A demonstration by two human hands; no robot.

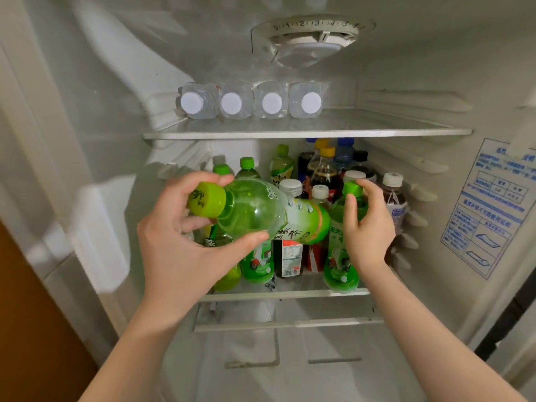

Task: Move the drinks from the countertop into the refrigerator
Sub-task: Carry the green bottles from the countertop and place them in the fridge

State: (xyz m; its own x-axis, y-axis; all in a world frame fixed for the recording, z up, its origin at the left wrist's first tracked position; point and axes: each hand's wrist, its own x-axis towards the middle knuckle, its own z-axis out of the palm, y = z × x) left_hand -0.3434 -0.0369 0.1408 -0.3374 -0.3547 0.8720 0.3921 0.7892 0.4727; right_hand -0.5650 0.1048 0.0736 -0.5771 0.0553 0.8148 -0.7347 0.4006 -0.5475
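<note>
The person's left hand (185, 236) holds a clear green plastic drink bottle with a lime-green cap (261, 211) on its side in front of the open white refrigerator (87, 111), fingers (249, 237) clamped around its neck and shoulder, cap pointing left. The right hand (368, 227) grips an upright green-labelled bottle with a green cap (339, 256), fingers closed on its neck; this bottle stands at the front edge of the lower glass shelf (290, 294) among other green, dark and white-capped bottles. On the upper glass shelf (307, 132), four clear water bottles with white caps (251, 101) lie side by side, caps facing outward
</note>
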